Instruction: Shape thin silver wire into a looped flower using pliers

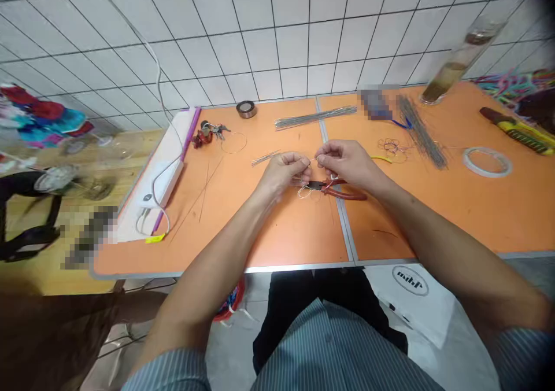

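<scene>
Our left hand [284, 172] and right hand [344, 158] pinch thin pale metal wire [313, 159], seemingly part-looped; a straight silvery wire bundle [315, 117] lies unbent.

The wire bundle [315, 117] looks like shiny metal. The pliers [337, 192] have smooth, plastic-looking handles. The bench [295, 232] is faintly glossy.

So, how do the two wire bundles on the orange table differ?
The back bundle lies nearly along the wall; the right bundle slants toward the front. The back bundle looks brighter; the right bundle, darker grey. The back bundle crosses the metal strip; the right bundle doesn't. Both are thin, fairly straight wires.
</scene>
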The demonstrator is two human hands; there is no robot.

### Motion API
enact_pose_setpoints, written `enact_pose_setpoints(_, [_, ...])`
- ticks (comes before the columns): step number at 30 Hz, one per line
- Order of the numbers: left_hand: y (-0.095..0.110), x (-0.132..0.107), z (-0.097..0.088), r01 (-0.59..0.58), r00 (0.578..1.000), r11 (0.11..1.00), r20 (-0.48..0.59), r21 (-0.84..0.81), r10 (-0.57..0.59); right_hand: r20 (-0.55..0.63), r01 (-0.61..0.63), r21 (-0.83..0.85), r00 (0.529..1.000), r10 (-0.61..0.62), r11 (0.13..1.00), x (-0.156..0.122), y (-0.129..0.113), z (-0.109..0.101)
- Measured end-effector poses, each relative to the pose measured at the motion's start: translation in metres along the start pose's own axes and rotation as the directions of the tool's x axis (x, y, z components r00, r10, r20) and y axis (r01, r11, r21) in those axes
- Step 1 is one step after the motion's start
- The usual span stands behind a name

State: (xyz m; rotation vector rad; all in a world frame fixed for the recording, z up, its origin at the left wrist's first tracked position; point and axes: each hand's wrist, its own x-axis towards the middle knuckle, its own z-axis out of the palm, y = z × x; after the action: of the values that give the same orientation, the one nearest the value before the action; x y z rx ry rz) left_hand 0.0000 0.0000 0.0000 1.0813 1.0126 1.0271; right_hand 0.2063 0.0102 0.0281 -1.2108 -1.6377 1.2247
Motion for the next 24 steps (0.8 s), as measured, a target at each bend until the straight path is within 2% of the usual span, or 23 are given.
enact_pose_setpoints(4, [0.001, 0.000, 0.000, 0.025, 1.000, 1.000, 0.019, -0.011, -0.025, 0.002, 0.010, -0.016, 1.000, -0.010, 1.000, -0.001, 0.001, -0.002])
enact_pose_setpoints(13, [-0.001, 0.001, 0.000, 0.025, 1.000, 0.997, 0.007, -0.075, -0.025, 0.003, -0.048, -0.019, 0.999, 0.048, 0.999, -0.006, -0.009, 0.000])
enact_pose_setpoints(17, [0.000, 0.002, 0.001, 0.000, 0.996, 0.995, -0.091, -0.099, -0.009, 0.017, -0.024, -0.035, 1.000, 0.025, 0.999, -0.007, -0.013, -0.003])
enact_pose_setpoints(20, [0.002, 0.002, 0.002, -0.049, 0.985, 0.990, -0.171, -0.131, 0.026, 0.026, -0.054, -0.042, 0.998, 0.055, 0.998, -0.009, -0.016, -0.005])
enact_pose_setpoints(24, [0.004, 0.001, 0.000, -0.102, 0.977, 0.983, -0.203, -0.153, 0.070, 0.082, -0.094, -0.009, 0.992, 0.095, 0.996, -0.010, -0.014, -0.005])
